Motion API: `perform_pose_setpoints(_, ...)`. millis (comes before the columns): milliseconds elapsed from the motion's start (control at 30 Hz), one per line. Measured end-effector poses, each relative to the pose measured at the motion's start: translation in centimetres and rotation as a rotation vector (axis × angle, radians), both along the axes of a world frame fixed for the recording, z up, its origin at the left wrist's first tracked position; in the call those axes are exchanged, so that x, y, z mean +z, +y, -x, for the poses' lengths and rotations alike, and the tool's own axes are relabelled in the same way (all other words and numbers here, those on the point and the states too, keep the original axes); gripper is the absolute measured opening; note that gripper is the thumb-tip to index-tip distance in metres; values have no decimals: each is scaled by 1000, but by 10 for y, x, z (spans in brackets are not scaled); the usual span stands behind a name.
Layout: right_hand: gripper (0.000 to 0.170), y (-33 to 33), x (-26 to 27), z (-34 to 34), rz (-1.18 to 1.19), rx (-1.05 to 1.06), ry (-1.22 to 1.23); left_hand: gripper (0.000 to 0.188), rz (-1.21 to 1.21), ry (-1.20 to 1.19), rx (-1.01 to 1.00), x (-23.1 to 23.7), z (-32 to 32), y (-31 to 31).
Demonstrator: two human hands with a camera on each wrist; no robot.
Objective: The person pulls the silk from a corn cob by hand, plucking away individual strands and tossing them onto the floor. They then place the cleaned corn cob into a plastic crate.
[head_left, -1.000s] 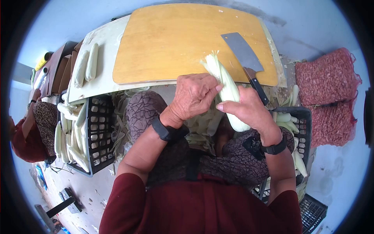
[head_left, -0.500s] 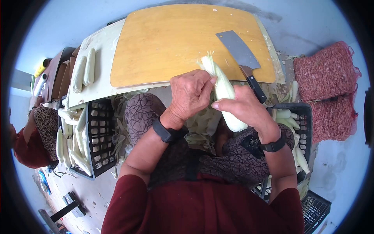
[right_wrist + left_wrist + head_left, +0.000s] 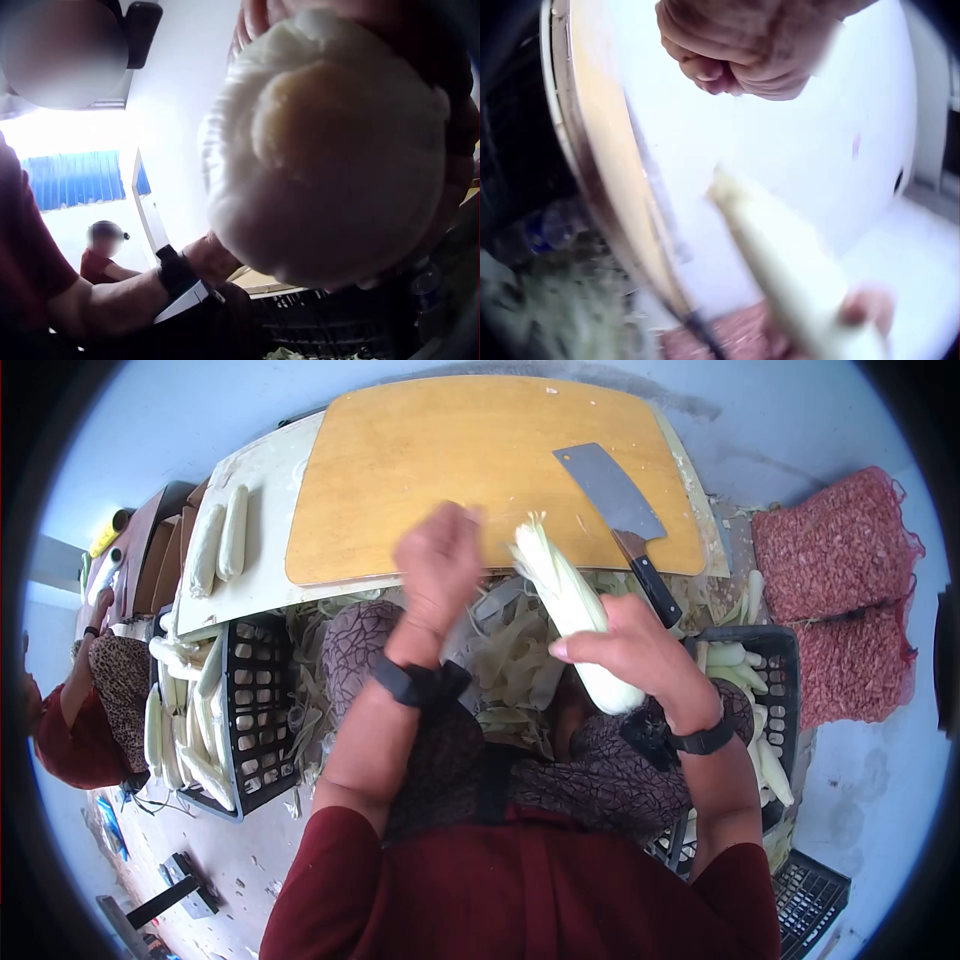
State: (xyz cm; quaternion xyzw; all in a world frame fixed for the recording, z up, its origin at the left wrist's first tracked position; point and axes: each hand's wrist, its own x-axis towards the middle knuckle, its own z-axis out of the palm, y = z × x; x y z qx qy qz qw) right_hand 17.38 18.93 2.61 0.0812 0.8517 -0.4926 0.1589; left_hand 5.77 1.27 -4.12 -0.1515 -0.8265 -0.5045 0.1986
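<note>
Right grip wrapped around corn ear, just nearside of cutting board, tufted tip pointing toward board. Right wrist view alone shows the ear's pale butt end face-on; head view gives its length. Left grip balled up, nothing visible in it, apart from ear, overlapping board's near edge in head view; left wrist view shows curled fingers. Cleaver on board's right part, handle past near edge. Two more ears on counter left of board. Blue curtain well away from board, right wrist view only.
</note>
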Motion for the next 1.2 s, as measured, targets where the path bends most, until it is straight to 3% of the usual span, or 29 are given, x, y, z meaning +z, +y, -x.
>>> perform_pose_setpoints(33,35,4,-5,-8,40,-4,15,35,-319,-154,-22,5,15,-14)
perform_pose_setpoints(67,34,7,-8,-10,82,-8,31,37,-468,-153,-52,10,22,-27)
perform_pose_setpoints(200,31,5,0,0,244,-57,31,50,-465,-327,-49,28,5,-31)
perform_pose_setpoints(267,31,5,2,4,321,-97,1,57,-443,-728,-428,26,1,-30)
perform_pose_setpoints(400,38,-2,-1,7,452,-174,15,65,-472,-796,-597,16,-19,-6)
perform_pose_setpoints(467,40,-2,-6,7,452,-165,53,66,-433,-963,-1005,18,-30,-4)
perform_pose_setpoints(500,40,-1,-11,7,445,-166,51,66,-441,-963,-1009,17,-34,0)
perform_pose_setpoints(567,43,-1,-16,9,526,-182,25,76,-475,-1021,-1223,17,-44,12)
perform_pose_setpoints(633,44,-6,-15,9,493,-169,73,82,-625,-980,-1196,8,-52,23)
perform_pose_setpoints(767,46,-11,-22,9,250,-126,195,68,-785,-1198,-1084,3,-58,20)
perform_pose_setpoints(833,46,-13,-16,9,-212,-99,255,67,-797,-1094,-1061,-3,-60,21)
perform_pose_setpoints(933,46,-12,-7,9,-364,-85,203,63,-772,-925,-992,-6,-60,27)
perform_pose_setpoints(967,46,-11,-10,8,-364,-79,201,63,-776,-924,-987,-7,-61,28)
perform_pose_setpoints(1033,45,-8,-21,5,-421,-252,457,59,-738,-956,-848,-9,-61,28)
perform_pose_setpoints(1167,36,-4,-18,5,-120,-353,586,59,-661,-995,-821,-9,-61,25)
perform_pose_setpoints(1200,36,-4,-16,4,-157,-303,621,60,-635,-996,-795,-7,-61,25)
